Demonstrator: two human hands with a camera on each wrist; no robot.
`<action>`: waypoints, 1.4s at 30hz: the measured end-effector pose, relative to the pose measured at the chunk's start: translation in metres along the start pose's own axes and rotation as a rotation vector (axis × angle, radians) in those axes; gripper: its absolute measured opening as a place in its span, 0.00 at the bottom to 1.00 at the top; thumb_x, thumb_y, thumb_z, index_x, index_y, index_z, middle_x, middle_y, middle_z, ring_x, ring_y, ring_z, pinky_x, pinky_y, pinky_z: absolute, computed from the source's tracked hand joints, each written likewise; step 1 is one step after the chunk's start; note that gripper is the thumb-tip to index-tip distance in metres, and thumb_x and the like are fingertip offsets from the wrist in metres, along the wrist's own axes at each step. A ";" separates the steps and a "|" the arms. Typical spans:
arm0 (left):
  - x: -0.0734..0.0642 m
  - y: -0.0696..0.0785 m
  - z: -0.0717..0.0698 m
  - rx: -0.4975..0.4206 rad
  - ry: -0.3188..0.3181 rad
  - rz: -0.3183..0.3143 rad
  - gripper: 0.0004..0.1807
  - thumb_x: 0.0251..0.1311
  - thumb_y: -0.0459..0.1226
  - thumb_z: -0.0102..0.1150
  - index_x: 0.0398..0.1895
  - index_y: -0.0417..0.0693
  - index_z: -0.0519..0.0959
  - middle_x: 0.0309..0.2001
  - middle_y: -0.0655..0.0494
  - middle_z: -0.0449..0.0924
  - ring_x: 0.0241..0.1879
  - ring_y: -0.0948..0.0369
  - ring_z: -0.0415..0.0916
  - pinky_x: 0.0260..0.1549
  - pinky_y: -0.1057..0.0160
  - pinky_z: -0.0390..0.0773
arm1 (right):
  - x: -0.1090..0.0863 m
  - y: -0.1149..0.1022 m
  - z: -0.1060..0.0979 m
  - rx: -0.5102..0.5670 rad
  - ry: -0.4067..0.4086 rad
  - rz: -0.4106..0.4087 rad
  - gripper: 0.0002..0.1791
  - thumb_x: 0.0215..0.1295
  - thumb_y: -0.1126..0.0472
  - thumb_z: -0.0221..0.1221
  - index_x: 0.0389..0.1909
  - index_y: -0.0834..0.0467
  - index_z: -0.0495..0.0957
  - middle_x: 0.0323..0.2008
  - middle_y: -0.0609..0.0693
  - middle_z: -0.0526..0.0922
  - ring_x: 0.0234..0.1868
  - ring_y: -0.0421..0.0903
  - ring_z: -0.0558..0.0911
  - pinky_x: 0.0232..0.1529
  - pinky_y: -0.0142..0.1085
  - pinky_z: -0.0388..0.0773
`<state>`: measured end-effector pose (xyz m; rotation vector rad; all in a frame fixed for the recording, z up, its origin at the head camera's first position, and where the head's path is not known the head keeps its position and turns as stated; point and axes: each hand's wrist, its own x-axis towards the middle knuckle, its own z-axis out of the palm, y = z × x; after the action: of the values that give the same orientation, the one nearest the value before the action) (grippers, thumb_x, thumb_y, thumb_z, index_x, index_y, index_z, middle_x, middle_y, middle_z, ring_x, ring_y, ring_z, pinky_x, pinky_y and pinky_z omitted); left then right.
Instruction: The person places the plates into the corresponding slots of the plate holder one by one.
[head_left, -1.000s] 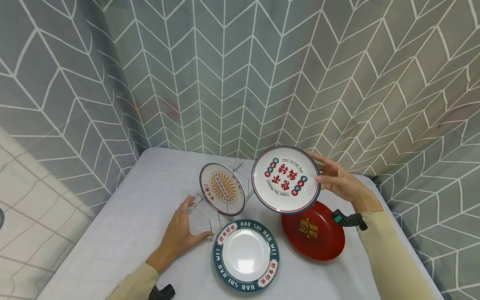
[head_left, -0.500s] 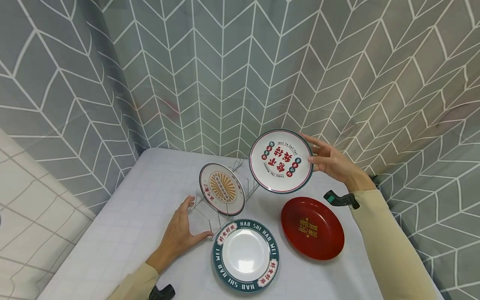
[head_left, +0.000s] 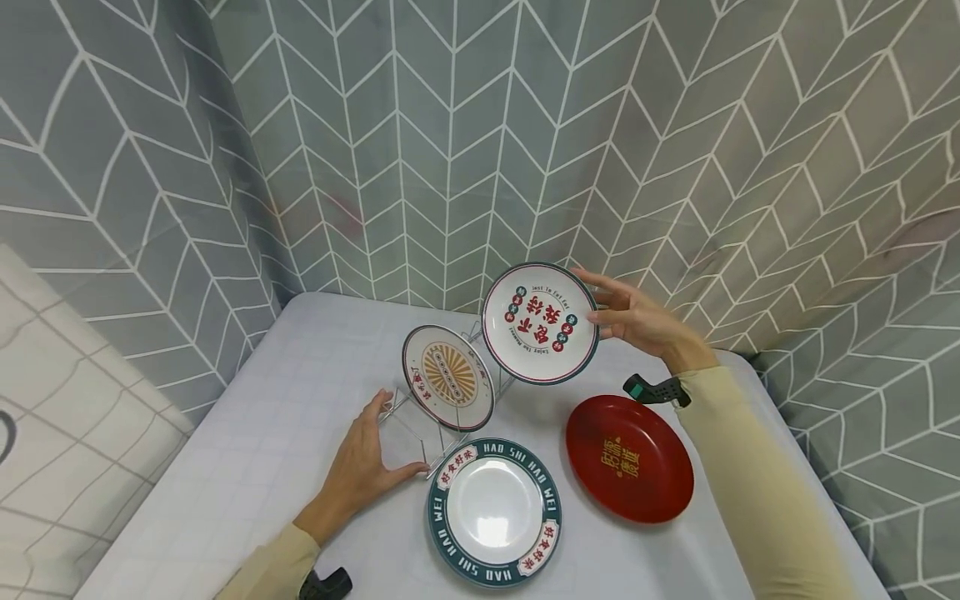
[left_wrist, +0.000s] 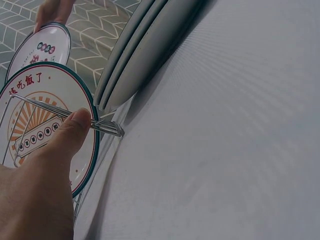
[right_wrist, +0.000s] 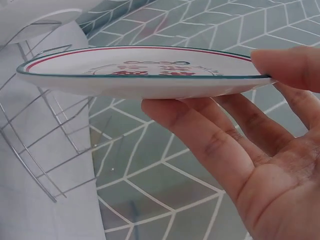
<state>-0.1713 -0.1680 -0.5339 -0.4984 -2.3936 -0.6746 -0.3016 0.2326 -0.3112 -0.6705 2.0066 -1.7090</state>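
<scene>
My left hand (head_left: 360,467) grips the near end of a wire dish rack (left_wrist: 107,127), its thumb over the wire in the left wrist view. In the rack leans a white plate (head_left: 448,377) with an orange sunburst and dark rim. My right hand (head_left: 641,321) holds a white plate (head_left: 540,323) with red characters and a green rim, thumb on its face and fingers underneath. This plate is tilted and raised by the rack's far end, hiding part of the wire. In the right wrist view it appears nearly edge-on, apart from the rack wires.
A green-rimmed plate (head_left: 493,508) lies near the front of the white table (head_left: 315,350); the left wrist view shows stacked plate edges (left_wrist: 142,50) there. A red plate (head_left: 628,458) with gold characters lies to its right. Patterned curtain (head_left: 450,150) hangs behind the table.
My right hand has lifted the white plate with red characters up from over the red plate, then moved it left towards the rack. The left hand stays on the rack.
</scene>
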 end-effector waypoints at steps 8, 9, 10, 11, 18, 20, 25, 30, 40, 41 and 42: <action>0.001 0.001 -0.001 -0.001 -0.001 -0.005 0.76 0.25 0.63 0.80 0.76 0.40 0.48 0.69 0.40 0.65 0.66 0.49 0.68 0.63 0.52 0.71 | 0.013 0.009 0.010 -0.074 0.009 0.063 0.37 0.68 0.72 0.54 0.76 0.47 0.57 0.60 0.55 0.70 0.50 0.50 0.82 0.47 0.43 0.85; 0.001 0.001 -0.001 0.002 0.000 -0.003 0.76 0.25 0.62 0.80 0.76 0.40 0.48 0.69 0.41 0.65 0.66 0.49 0.68 0.64 0.52 0.71 | 0.014 0.010 0.011 -0.086 0.010 0.068 0.37 0.68 0.72 0.53 0.76 0.47 0.57 0.61 0.56 0.70 0.50 0.50 0.82 0.47 0.44 0.85; 0.001 0.001 -0.001 0.004 0.003 -0.001 0.76 0.25 0.62 0.80 0.76 0.39 0.48 0.69 0.41 0.65 0.66 0.49 0.68 0.65 0.54 0.69 | 0.015 0.011 0.012 -0.094 0.010 0.072 0.37 0.68 0.72 0.54 0.75 0.48 0.57 0.61 0.56 0.69 0.50 0.50 0.82 0.48 0.44 0.85; 0.001 0.001 0.000 0.002 0.007 0.002 0.76 0.25 0.62 0.80 0.76 0.39 0.48 0.69 0.40 0.65 0.66 0.49 0.68 0.66 0.57 0.68 | 0.017 0.012 0.014 -0.099 0.009 0.078 0.37 0.68 0.71 0.54 0.75 0.47 0.58 0.62 0.57 0.69 0.51 0.50 0.81 0.48 0.44 0.85; 0.000 0.000 0.000 -0.025 0.009 0.009 0.75 0.26 0.62 0.80 0.76 0.37 0.49 0.68 0.39 0.65 0.65 0.48 0.68 0.64 0.53 0.70 | 0.027 0.018 0.023 -0.116 -0.021 0.118 0.36 0.68 0.72 0.53 0.75 0.48 0.59 0.69 0.59 0.63 0.56 0.53 0.78 0.50 0.46 0.84; 0.000 0.000 0.000 -0.030 0.009 0.012 0.75 0.27 0.62 0.79 0.76 0.37 0.48 0.68 0.39 0.65 0.64 0.48 0.69 0.63 0.51 0.71 | 0.029 0.018 0.025 -0.134 -0.028 0.123 0.36 0.69 0.72 0.53 0.75 0.47 0.59 0.70 0.59 0.62 0.57 0.54 0.78 0.52 0.46 0.84; 0.001 0.000 -0.001 -0.022 0.014 0.019 0.75 0.26 0.62 0.79 0.75 0.36 0.49 0.67 0.38 0.66 0.63 0.48 0.70 0.61 0.51 0.73 | 0.034 0.015 0.030 -0.182 -0.067 0.108 0.35 0.69 0.70 0.53 0.75 0.49 0.58 0.69 0.60 0.63 0.58 0.56 0.77 0.54 0.47 0.83; 0.000 0.000 -0.002 -0.026 0.012 0.021 0.74 0.27 0.62 0.79 0.75 0.36 0.50 0.68 0.39 0.65 0.64 0.48 0.69 0.64 0.54 0.71 | 0.041 0.013 0.037 -0.226 -0.109 0.093 0.34 0.69 0.68 0.54 0.74 0.48 0.60 0.69 0.59 0.64 0.58 0.58 0.78 0.55 0.48 0.82; 0.001 0.000 -0.002 -0.030 0.008 0.016 0.73 0.30 0.66 0.76 0.75 0.36 0.50 0.68 0.38 0.66 0.64 0.48 0.69 0.62 0.51 0.72 | 0.056 0.026 0.056 -0.280 -0.156 0.114 0.34 0.68 0.66 0.56 0.73 0.46 0.62 0.68 0.57 0.69 0.59 0.58 0.78 0.55 0.52 0.81; 0.001 0.000 -0.002 -0.032 0.005 0.015 0.73 0.30 0.65 0.76 0.75 0.36 0.50 0.68 0.38 0.66 0.64 0.47 0.69 0.62 0.50 0.72 | 0.057 0.028 0.057 -0.277 -0.161 0.114 0.34 0.68 0.66 0.56 0.74 0.46 0.61 0.68 0.57 0.68 0.59 0.58 0.78 0.55 0.52 0.81; 0.001 0.001 -0.003 -0.032 0.004 0.015 0.73 0.30 0.65 0.76 0.75 0.36 0.50 0.68 0.38 0.66 0.64 0.47 0.69 0.62 0.50 0.72 | 0.058 0.029 0.058 -0.277 -0.165 0.115 0.34 0.68 0.66 0.56 0.74 0.46 0.61 0.68 0.57 0.68 0.59 0.58 0.78 0.55 0.52 0.81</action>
<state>-0.1704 -0.1689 -0.5317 -0.5276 -2.3765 -0.7070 -0.3157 0.1558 -0.3494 -0.7435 2.1376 -1.2792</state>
